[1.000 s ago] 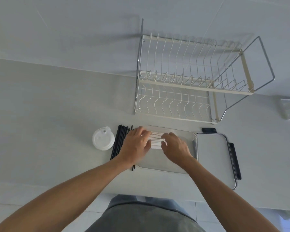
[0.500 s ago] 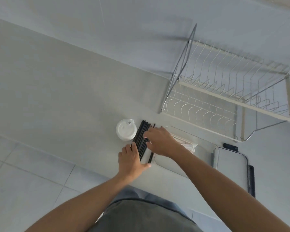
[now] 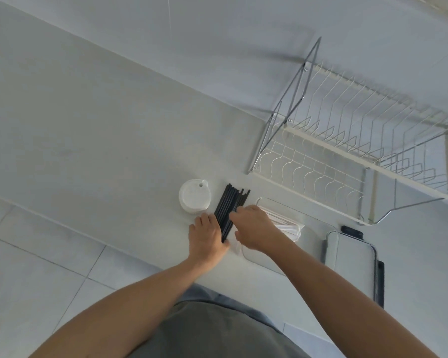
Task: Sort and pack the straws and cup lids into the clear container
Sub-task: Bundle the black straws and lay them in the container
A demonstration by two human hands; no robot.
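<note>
Left hand (image 3: 207,236) and right hand (image 3: 254,228) flanking black straws (image 3: 229,208), grip unclear

A wire dish rack (image 3: 357,151) is standing empty on the pale countertop (image 3: 93,140) at about two o'clock, its white-coated tines running in two tiers and its grey metal frame leaning up against the wall (image 3: 243,34). Below it, at about four o'clock, a flat grey lid with dark latches (image 3: 349,257) is lying on the counter, well apart from the rack's near edge. Pale floor tiles (image 3: 36,275) are showing at about eight o'clock, beyond the counter's front edge. A grey garment (image 3: 217,332) is filling the bottom at six o'clock.
</note>
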